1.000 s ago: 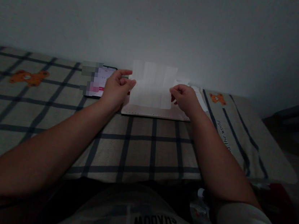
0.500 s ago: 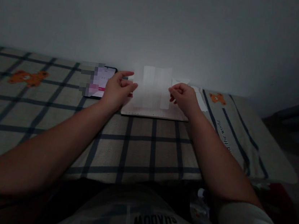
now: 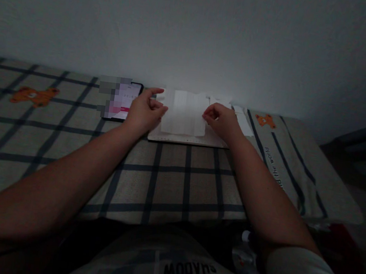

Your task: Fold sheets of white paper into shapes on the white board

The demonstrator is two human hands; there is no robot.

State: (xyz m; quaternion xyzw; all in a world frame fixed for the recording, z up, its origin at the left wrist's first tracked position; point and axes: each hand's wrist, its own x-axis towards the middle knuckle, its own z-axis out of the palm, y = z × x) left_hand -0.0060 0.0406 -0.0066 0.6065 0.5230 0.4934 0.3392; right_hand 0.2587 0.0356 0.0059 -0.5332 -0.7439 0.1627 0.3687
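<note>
A white sheet of paper [image 3: 186,113] with vertical fold creases is between my two hands, over a pale notebook or pad [image 3: 185,140] on the checked cloth. At the paper's left edge, my left hand [image 3: 144,110] pinches with thumb and curled fingers, its index finger stretched out above. My right hand [image 3: 220,119] has its thumb and fingertips pressed together on the right edge. Both grips are dim, and the fingertips behind the paper are hidden.
A phone [image 3: 125,101] with a lit screen lies left of the notebook. More white paper pieces [image 3: 243,121] lie behind my right hand. The checked cloth [image 3: 170,184] with bear prints covers the surface up to a pale wall [image 3: 195,36]. Below its front edge is a clear bottle [image 3: 244,253].
The paper has come down and tilted flatter over the notebook, its top edge lower than before. My right hand has shifted slightly left; my left hand has hardly moved.
</note>
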